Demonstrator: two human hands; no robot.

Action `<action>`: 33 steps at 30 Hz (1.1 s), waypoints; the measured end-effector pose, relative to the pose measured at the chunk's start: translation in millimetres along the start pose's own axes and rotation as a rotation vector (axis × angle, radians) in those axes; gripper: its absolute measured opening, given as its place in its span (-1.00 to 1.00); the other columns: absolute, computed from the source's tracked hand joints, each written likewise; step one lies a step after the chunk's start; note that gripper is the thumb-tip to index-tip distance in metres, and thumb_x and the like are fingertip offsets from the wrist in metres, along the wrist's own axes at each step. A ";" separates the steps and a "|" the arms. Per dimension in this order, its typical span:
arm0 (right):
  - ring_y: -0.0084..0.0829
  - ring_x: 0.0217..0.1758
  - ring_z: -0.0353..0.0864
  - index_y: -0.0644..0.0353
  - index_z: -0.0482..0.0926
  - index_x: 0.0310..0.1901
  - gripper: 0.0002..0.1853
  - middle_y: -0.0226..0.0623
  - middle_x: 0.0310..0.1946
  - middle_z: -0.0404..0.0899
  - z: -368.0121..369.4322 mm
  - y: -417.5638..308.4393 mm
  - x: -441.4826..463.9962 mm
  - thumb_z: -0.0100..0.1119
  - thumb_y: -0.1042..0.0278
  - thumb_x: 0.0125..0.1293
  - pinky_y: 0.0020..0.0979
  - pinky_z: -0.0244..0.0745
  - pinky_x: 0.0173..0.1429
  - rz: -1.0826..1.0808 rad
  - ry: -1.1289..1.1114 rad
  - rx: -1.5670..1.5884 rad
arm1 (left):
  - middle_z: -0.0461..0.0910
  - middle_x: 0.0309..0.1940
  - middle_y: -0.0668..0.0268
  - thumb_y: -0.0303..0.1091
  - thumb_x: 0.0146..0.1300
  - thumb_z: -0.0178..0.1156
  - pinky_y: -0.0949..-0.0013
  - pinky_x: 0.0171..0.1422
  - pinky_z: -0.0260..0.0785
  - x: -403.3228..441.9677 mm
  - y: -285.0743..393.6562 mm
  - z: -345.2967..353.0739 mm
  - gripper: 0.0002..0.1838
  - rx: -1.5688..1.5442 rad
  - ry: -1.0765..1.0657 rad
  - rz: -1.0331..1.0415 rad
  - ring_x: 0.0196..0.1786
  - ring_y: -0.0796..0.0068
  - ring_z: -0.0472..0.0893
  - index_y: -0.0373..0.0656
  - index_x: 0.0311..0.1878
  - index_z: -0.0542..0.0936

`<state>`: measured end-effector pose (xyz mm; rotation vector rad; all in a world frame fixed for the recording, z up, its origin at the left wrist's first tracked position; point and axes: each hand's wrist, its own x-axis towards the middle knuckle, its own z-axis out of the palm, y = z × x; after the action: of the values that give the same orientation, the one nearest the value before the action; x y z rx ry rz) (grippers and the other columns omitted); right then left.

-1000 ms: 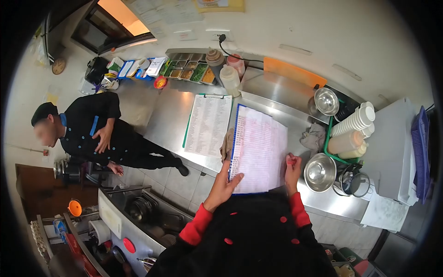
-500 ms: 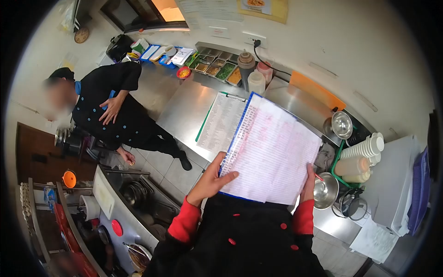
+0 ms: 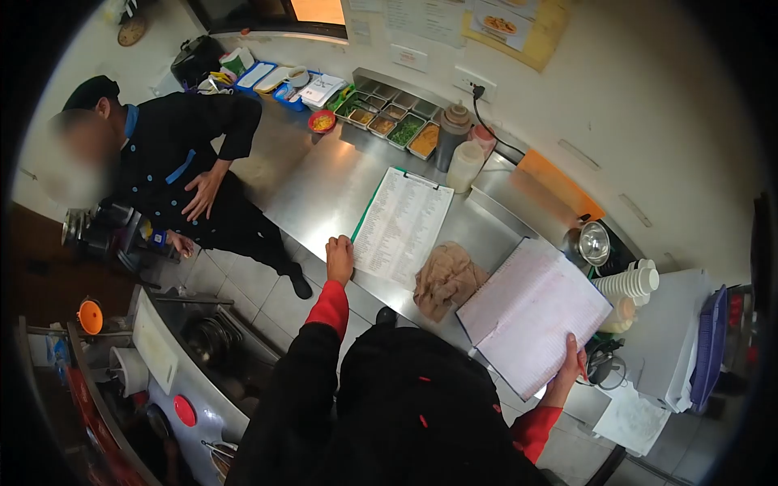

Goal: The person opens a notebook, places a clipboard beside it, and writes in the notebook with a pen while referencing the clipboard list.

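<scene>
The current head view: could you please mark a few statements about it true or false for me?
1. The right hand is holding the open notebook. True.
2. The brown cloth lies to the left of the clipboard. False: it lies between the clipboard and the notebook.
3. The left hand is at the wall socket. False: it is at the left edge of the clipboard.
4. A black plug is in the wall socket. True.
5. The orange board lies on the floor. False: it stands by the wall at the back of the counter.
</scene>
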<state>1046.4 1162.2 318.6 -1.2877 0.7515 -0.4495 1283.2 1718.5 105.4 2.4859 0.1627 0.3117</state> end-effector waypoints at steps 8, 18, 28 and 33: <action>-0.32 0.03 0.74 0.36 0.66 0.17 -0.51 -0.13 0.05 0.75 39.3 -28.4 -58.9 0.51 0.13 0.42 -0.27 0.65 0.17 -0.119 0.202 -0.101 | 0.54 -0.06 0.00 -0.50 0.41 0.36 0.00 0.22 0.45 -49.2 -36.6 -6.2 -0.85 -0.130 0.022 -0.022 0.09 -0.11 0.53 -0.20 -0.02 0.61; -0.35 0.06 0.69 0.35 0.59 0.23 -0.44 -0.14 0.10 0.71 74.5 -28.5 -100.8 0.53 0.11 0.40 -0.30 0.56 0.24 -0.036 0.136 -0.236 | 0.76 0.06 0.37 0.00 0.72 0.13 0.45 0.10 0.50 -83.7 -70.5 -73.1 -0.56 -1.089 -0.404 -0.766 -0.08 0.61 0.67 -0.22 0.21 0.70; -0.30 0.17 0.60 0.42 0.65 0.30 -0.44 -0.11 0.16 0.70 143.5 -79.9 -59.3 0.46 0.12 0.48 -0.25 0.46 0.37 -0.126 -0.414 -0.499 | 0.62 -0.12 0.49 -0.15 0.72 0.17 0.41 0.27 0.37 -120.2 -11.1 -101.7 -0.71 -0.914 -0.110 -0.415 0.04 0.59 0.50 -0.20 0.02 0.68; -0.41 0.04 0.65 0.38 0.71 0.19 -0.57 -0.22 0.04 0.78 218.8 -62.4 -38.3 0.42 0.19 0.49 -0.32 0.49 0.29 -0.231 -0.896 -0.623 | 0.64 -0.15 0.42 -0.15 0.73 0.15 0.43 0.11 0.42 -190.6 8.9 -215.8 -0.67 -1.014 0.125 -0.603 -0.07 0.65 0.53 -0.28 0.10 0.66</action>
<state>1183.7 1324.0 409.2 -1.9529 -0.0440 0.2295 1043.6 1798.2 243.9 1.3348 0.6162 0.2073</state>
